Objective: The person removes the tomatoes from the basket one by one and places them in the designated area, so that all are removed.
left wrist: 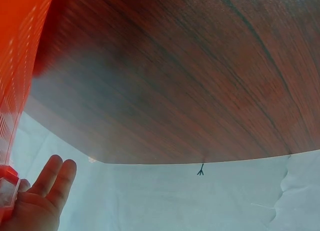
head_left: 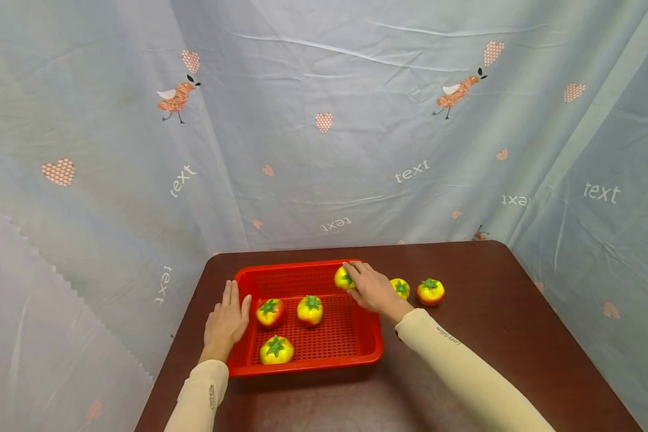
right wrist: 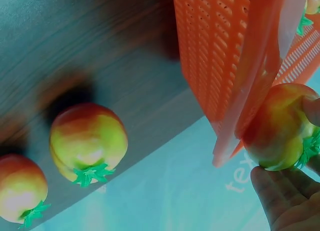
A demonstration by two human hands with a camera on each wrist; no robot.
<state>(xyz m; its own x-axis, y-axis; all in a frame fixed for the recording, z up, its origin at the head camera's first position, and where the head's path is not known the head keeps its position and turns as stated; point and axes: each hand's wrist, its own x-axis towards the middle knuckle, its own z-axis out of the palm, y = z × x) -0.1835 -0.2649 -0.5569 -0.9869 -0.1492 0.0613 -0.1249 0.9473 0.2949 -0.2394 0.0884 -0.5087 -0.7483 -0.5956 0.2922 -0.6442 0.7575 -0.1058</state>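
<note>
My right hand [head_left: 374, 290] holds a yellow-and-red tomato [head_left: 343, 278] with a green leafy top, above the back right part of a red plastic basket [head_left: 302, 369]. The right wrist view shows this tomato [right wrist: 275, 128] between thumb and fingers, close by the basket's rim [right wrist: 255, 76]. Along the basket's left side lies my left hand [head_left: 227, 323], fingers straight and thumb towards the rim. Inside the basket sit three tomatoes: one at the left [head_left: 270, 313], one near the middle [head_left: 310, 311] and one at the front [head_left: 276, 350].
Right of the basket, two more tomatoes stand on the dark brown table [head_left: 497, 336]: one tomato [head_left: 399, 288] partly behind my right wrist, another tomato [head_left: 430, 292] farther right. A pale patterned curtain [head_left: 313, 180] hangs behind the table and at both sides.
</note>
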